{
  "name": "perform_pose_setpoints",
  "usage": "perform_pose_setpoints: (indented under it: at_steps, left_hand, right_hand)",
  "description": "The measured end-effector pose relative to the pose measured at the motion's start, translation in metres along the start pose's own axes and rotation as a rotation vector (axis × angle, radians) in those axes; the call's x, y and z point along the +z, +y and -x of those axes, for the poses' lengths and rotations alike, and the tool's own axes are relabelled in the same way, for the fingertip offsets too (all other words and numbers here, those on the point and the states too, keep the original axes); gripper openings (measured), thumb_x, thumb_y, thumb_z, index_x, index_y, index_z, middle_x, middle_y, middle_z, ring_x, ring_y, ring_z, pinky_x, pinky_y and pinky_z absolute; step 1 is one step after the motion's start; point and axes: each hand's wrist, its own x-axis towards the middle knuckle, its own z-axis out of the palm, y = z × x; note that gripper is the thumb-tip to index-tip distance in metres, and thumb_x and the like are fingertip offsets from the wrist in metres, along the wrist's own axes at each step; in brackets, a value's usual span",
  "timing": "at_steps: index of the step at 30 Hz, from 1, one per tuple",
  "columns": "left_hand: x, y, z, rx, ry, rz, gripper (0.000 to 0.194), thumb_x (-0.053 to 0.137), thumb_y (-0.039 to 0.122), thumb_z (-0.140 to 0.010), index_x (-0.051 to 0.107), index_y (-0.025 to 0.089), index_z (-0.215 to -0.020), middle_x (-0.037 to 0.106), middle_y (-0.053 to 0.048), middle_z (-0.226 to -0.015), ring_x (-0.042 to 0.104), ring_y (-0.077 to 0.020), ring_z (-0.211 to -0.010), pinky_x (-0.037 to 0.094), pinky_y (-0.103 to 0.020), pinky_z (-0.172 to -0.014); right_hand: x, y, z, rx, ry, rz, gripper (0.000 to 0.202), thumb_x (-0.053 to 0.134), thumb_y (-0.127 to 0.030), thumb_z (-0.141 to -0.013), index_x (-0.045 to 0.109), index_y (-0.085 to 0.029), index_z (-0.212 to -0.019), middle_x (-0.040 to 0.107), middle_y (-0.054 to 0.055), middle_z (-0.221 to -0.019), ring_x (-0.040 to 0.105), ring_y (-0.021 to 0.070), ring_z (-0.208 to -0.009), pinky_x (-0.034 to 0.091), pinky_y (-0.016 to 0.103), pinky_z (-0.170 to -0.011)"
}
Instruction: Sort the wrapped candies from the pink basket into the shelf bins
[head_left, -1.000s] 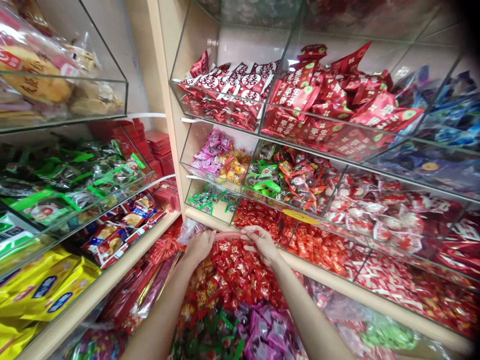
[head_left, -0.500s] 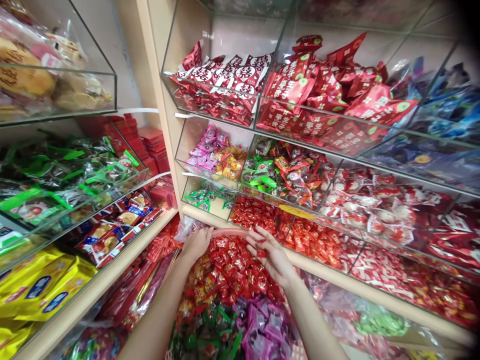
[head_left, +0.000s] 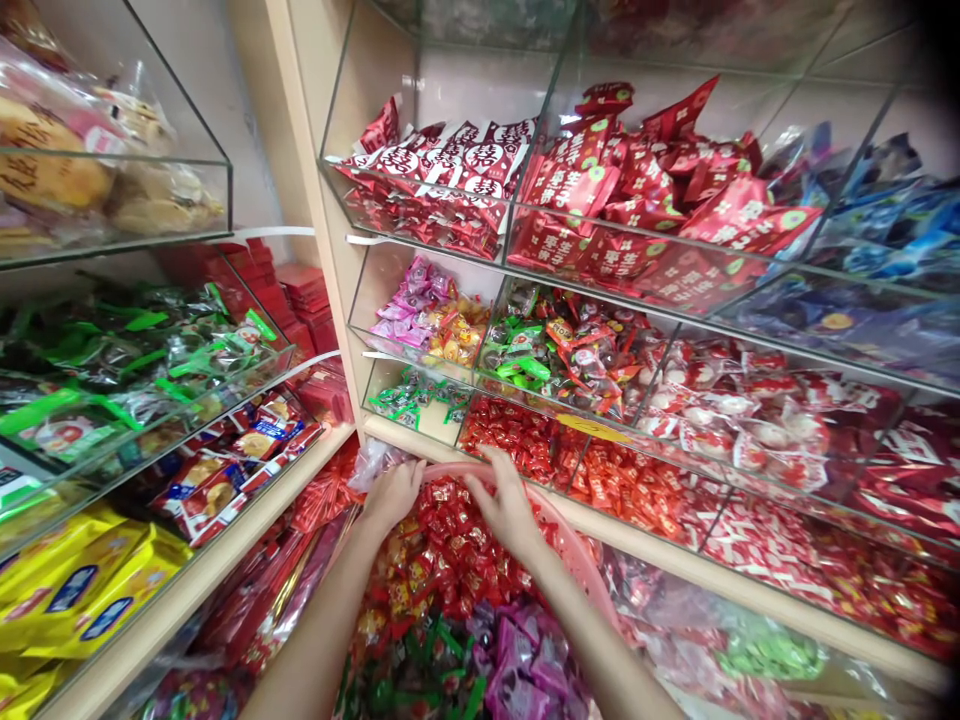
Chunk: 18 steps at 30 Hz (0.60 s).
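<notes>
A pink basket (head_left: 581, 550) full of wrapped sweets stands before me. My left hand (head_left: 394, 492) is closed round its far left rim, fingers over the edge. My right hand (head_left: 504, 505) holds the far rim further right, its thumb on the inner side and its fingertips out over the edge. Red-wrapped sweets (head_left: 454, 530) fill the far part of the basket. Purple packets (head_left: 529, 660) lie nearer on the right, green-and-dark packets (head_left: 431, 665) nearer on the left, and yellow-orange ones (head_left: 401, 580) along the left side.
Clear partitioned shelf bins rise beyond the basket, holding red sweets (head_left: 510, 435), white-and-red sweets (head_left: 739, 415) and large red packets (head_left: 577, 190). A wooden shelf edge (head_left: 667, 545) runs just behind the rim. Yellow packs (head_left: 90, 590) and green packets (head_left: 142, 330) fill the left shelves.
My right hand has moved left and closed on the basket rim; before, its fingers were spread over the red sweets. More of the right rim shows. My left hand stays put.
</notes>
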Motion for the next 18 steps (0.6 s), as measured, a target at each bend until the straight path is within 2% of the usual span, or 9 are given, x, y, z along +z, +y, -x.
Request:
perform_pose_setpoints:
  at_steps: [2, 4, 7, 11, 15, 18]
  left_hand:
    - [-0.001, 0.000, 0.000, -0.005, -0.006, 0.005, 0.064, 0.008, 0.051, -0.087, 0.062, 0.018, -0.099, 0.066, -0.012, -0.095, 0.062, -0.0236, -0.089, 0.043, -0.032, -0.075]
    - [-0.002, 0.001, 0.001, -0.005, -0.011, 0.003, 0.063, 0.009, 0.050, -0.087, 0.062, 0.017, -0.097, 0.066, -0.013, -0.094, 0.062, -0.0242, -0.088, 0.043, -0.033, -0.075]
    - [-0.004, 0.002, 0.002, -0.001, -0.013, 0.022, 0.062, 0.010, 0.050, -0.087, 0.062, 0.017, -0.095, 0.066, -0.012, -0.092, 0.061, -0.0236, -0.089, 0.043, -0.031, -0.074]
    - [-0.004, 0.002, 0.002, -0.001, -0.008, 0.034, 0.059, 0.011, 0.049, -0.087, 0.061, 0.018, -0.095, 0.066, -0.011, -0.093, 0.061, -0.0235, -0.090, 0.042, -0.031, -0.075]
    - [-0.005, 0.002, 0.002, -0.003, -0.012, 0.020, 0.060, 0.011, 0.049, -0.087, 0.061, 0.017, -0.096, 0.066, -0.013, -0.092, 0.061, -0.0249, -0.089, 0.042, -0.033, -0.074]
    - [-0.006, 0.003, 0.002, -0.009, -0.015, 0.023, 0.060, 0.011, 0.049, -0.087, 0.061, 0.017, -0.096, 0.066, -0.013, -0.092, 0.061, -0.0258, -0.089, 0.043, -0.034, -0.073]
  right_hand:
    - [-0.016, 0.017, -0.016, 0.034, 0.073, 0.106, 0.040, 0.042, -0.031, -0.083, 0.041, -0.021, -0.122, 0.048, 0.010, -0.117, 0.043, 0.0223, -0.112, 0.034, 0.041, -0.096]
    - [-0.030, 0.038, -0.031, 0.165, 0.073, 0.295, 0.041, 0.043, -0.032, -0.082, 0.042, -0.019, -0.121, 0.048, 0.011, -0.113, 0.045, 0.0246, -0.107, 0.035, 0.041, -0.093]
    - [-0.041, 0.066, -0.047, 0.467, -0.065, 0.579, 0.053, 0.051, -0.039, -0.077, 0.040, -0.015, -0.123, 0.044, 0.017, -0.117, 0.044, 0.0307, -0.107, 0.038, 0.042, -0.087]
    - [-0.035, 0.083, -0.064, 0.658, -0.249, 0.738, 0.071, 0.052, -0.054, -0.072, 0.034, -0.013, -0.127, 0.038, 0.020, -0.124, 0.038, 0.0348, -0.113, 0.036, 0.043, -0.086]
    - [-0.023, 0.087, -0.076, 0.819, -0.353, 0.739, 0.086, 0.047, -0.066, -0.067, 0.030, -0.009, -0.128, 0.037, 0.023, -0.125, 0.034, 0.0368, -0.116, 0.036, 0.047, -0.084]
    - [-0.017, 0.091, -0.077, 0.863, -0.383, 0.755, 0.093, 0.052, -0.070, -0.059, 0.030, -0.012, -0.129, 0.036, 0.023, -0.126, 0.034, 0.0368, -0.115, 0.034, 0.048, -0.083]
